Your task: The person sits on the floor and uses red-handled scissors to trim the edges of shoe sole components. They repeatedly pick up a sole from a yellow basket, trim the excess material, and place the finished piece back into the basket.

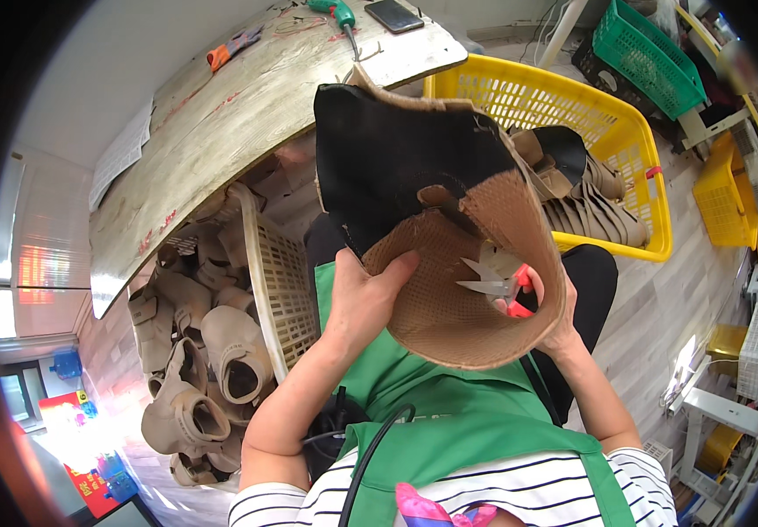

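A large shoe upper point(449, 325) hangs in front of me, brown mesh on one face and black lining on the other. My left hand point(366, 294) is closed on its left edge, thumb lying over the mesh. Behind the right edge is my right hand point(562, 321), its fingers largely hidden by the upper. Small scissors point(489, 286) with red handles show within the curve of the upper beside that hand, blades pointing left and apart at the tips. The right hand appears closed round their handles; the exact grip is covered.
Beyond the upper, a yellow basket point(638, 167) holds stacked tan uppers point(603, 215). A pale crate point(286, 290) stands at left by a heap of beige shoe uppers point(238, 351). The worktable point(212, 123) carries a green-handled tool point(335, 12), a phone point(394, 15) and orange gloves point(231, 50).
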The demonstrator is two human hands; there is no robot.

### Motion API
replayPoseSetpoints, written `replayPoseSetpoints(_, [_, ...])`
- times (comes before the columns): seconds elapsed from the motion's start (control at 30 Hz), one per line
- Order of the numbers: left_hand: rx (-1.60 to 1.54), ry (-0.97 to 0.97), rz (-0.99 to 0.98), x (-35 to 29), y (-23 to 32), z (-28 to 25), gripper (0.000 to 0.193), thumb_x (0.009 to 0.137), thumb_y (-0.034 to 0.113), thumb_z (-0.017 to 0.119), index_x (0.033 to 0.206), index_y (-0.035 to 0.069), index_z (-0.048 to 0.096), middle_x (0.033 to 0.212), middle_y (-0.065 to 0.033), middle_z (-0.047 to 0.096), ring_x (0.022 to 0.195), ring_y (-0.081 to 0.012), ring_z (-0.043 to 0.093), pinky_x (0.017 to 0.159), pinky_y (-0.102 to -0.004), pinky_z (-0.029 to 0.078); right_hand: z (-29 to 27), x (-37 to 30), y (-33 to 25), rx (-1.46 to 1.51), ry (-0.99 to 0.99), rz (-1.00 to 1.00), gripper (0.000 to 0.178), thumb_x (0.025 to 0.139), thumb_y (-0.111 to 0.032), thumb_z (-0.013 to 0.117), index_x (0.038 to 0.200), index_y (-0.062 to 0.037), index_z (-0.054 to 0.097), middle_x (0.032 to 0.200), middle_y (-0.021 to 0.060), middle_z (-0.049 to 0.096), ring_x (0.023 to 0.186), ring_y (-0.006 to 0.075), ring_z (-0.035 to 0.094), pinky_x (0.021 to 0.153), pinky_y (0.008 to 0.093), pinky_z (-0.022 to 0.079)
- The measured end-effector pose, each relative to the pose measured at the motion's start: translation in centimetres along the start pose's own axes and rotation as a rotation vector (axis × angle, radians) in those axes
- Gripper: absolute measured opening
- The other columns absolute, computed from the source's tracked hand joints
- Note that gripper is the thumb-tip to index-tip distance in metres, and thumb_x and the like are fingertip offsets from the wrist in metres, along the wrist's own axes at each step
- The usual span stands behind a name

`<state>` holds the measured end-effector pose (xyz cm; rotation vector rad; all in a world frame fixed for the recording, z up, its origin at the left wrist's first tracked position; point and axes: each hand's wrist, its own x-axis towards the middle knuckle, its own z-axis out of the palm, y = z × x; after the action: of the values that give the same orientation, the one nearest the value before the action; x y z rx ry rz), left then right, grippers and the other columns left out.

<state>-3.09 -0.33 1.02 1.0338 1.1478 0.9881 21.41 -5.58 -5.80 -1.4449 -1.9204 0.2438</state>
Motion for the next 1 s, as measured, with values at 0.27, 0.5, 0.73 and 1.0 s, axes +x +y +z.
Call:
replayPoseSetpoints(0.27, [-0.021,-0.01,-0.029,-0.4,0.2,0.7,0.025,0.082,0.004,0.065,0.103,-0.01,0.062,0.096,-0.013,0.068,0.083,-0.0169,0.066,0.073,-0.0288,0.053,0.7,-0.6,0.3,-0.044,-0.054,-0.07,0.029,0.057,-0.009,0.078,0.076,-0.0054,0.055,0.074,0.007,0.059,0.067,0.0274,0.059,0.055,0.034,0.048])
replayPoseSetpoints(0.5, [-0.059,-0.042,-0.064,-0.3,0.6,0.7,0.023,0.081,0.003,0.064,0.1,-0.009,0.061,0.093,-0.0123,0.068,0.081,-0.0158,0.065,0.072,-0.029,0.053,0.5,0.9,-1.0,0.125,0.036,-0.072,0.023,0.063,-0.003,0.07,0.077,-0.0035,0.051,0.073,0.0088,0.051,0.064,0.0243,0.049,0.055,0.0319,0.042])
replayPoseSetpoints(0.73, [-0.063,-0.064,-0.07,-0.6,0.3,1.0,0.025,0.082,0.001,0.061,0.106,-0.008,0.057,0.099,-0.0115,0.065,0.086,-0.0157,0.064,0.076,-0.0297,0.052,1.8,1.2,-1.4,0.131,-0.04,0.114,0.029,0.062,-0.004,0.069,0.083,-0.0032,0.049,0.07,0.0081,0.046,0.066,0.0257,0.048,0.062,0.0358,0.04])
replayPoseSetpoints(1.0, [0.059,-0.022,-0.138,-1.0,0.4,1.4,0.029,0.083,0.004,0.064,0.108,-0.008,0.056,0.101,-0.0124,0.065,0.086,-0.0153,0.064,0.075,-0.0298,0.053,3.1,-0.5,1.3,0.135,-0.139,0.184,0.04,0.062,-0.015,0.077,0.097,-0.0039,0.061,0.077,0.0088,0.062,0.065,0.0279,0.061,0.059,0.033,0.05])
